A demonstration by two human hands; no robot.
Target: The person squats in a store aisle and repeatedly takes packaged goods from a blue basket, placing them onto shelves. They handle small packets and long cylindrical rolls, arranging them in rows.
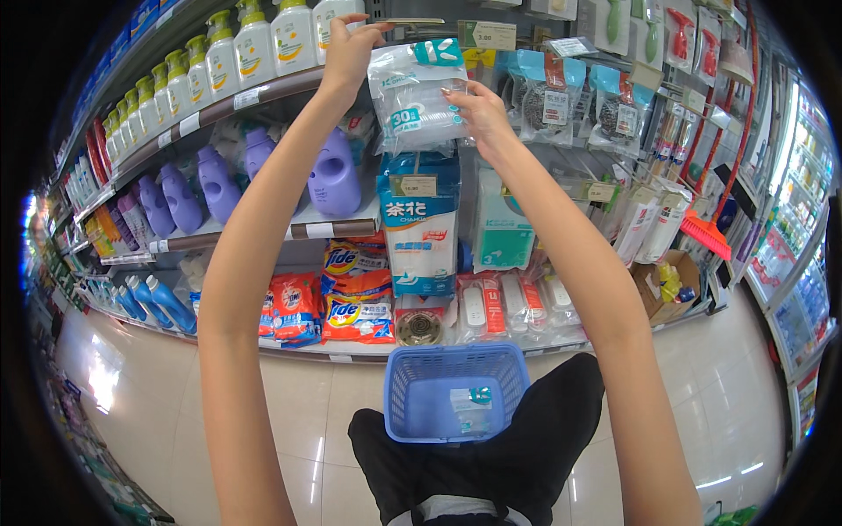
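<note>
High on the rack, my right hand (pixel 485 118) grips the right edge of a clear plastic pack of disposable containers (pixel 414 98), its thumb on the front. My left hand (pixel 348 52) is just above the pack's upper left corner. Its fingertips pinch the left end of a flat price-tag holder (pixel 411 21), seen nearly edge-on. Whether the pack still hangs on a hook is hidden. Below stands a blue plastic shopping basket (pixel 395 394), between my knees. A smaller-looking pack with a similar teal header (pixel 471 411) lies inside it.
Blue-and-white CHAHUA packs (pixel 421 243) hang directly below. Bagged steel-wool scourers (pixel 552 98) hang to the right. Pump bottles (pixel 253 46) and purple detergent bottles (pixel 334 174) line the left shelves. Tide bags (pixel 358 315) and power strips (pixel 473 306) sit low. An orange broom (pixel 707 233) leans right.
</note>
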